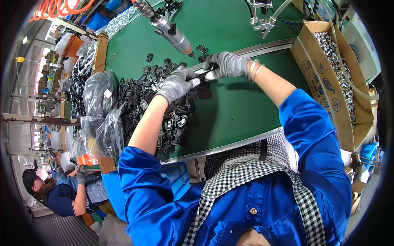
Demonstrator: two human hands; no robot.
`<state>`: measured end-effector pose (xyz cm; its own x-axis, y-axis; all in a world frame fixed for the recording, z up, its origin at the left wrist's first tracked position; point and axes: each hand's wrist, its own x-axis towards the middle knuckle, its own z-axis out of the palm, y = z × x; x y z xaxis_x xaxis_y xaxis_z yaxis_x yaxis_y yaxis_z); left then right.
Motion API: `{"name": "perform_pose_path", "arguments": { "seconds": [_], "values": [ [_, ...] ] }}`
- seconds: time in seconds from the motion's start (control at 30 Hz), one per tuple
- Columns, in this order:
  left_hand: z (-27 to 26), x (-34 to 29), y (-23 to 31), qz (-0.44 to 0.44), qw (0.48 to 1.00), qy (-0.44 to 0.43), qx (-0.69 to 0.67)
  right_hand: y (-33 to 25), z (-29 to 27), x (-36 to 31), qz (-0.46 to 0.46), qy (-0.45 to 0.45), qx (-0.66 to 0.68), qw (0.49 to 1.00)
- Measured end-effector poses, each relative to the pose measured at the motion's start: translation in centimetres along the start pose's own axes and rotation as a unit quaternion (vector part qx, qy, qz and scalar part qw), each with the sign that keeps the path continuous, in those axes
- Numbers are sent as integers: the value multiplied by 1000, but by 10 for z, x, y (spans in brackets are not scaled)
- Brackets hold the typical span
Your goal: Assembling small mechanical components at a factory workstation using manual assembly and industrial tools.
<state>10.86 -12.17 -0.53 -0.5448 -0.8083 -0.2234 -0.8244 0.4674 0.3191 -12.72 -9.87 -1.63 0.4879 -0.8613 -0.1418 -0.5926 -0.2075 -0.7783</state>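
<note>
Shirt (275, 203); black parts (133, 96) beside left grip (176, 85), near right grip (230, 64); can't tell whether grasping.

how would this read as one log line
left hand: gloved, beside right hand; grasp: unclear; black parts: piled on table; grey tool: over table

Bare green tabletop (246, 110) leaves a passage between 2 obstacles (black parts (180, 110) left, carton (318, 82) right)

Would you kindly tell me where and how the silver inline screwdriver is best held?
I would wrap the silver inline screwdriver around mid-barrel, probably coming from its right with the right hand: the body looks round and elongated, its tip slanting down toward that hand.
</note>
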Motion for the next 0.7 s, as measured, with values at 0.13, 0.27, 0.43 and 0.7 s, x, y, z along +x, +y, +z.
{"name": "perform_pose_path", "arguments": {
  "seconds": [0.13,0.27,0.43,0.7],
  "values": [
    [-16,20,-27,-81,991,106,18,18,-13,14,30,221,-230,947],
    [-20,50,-36,-229,951,135,157,11,0,41,93,175,-257,946],
    [-18,71,-46,-181,978,27,100,0,3,64,153,99,-203,962],
    [0,74,-39,-99,994,46,25,11,8,68,108,132,-118,978]
  ]
}}
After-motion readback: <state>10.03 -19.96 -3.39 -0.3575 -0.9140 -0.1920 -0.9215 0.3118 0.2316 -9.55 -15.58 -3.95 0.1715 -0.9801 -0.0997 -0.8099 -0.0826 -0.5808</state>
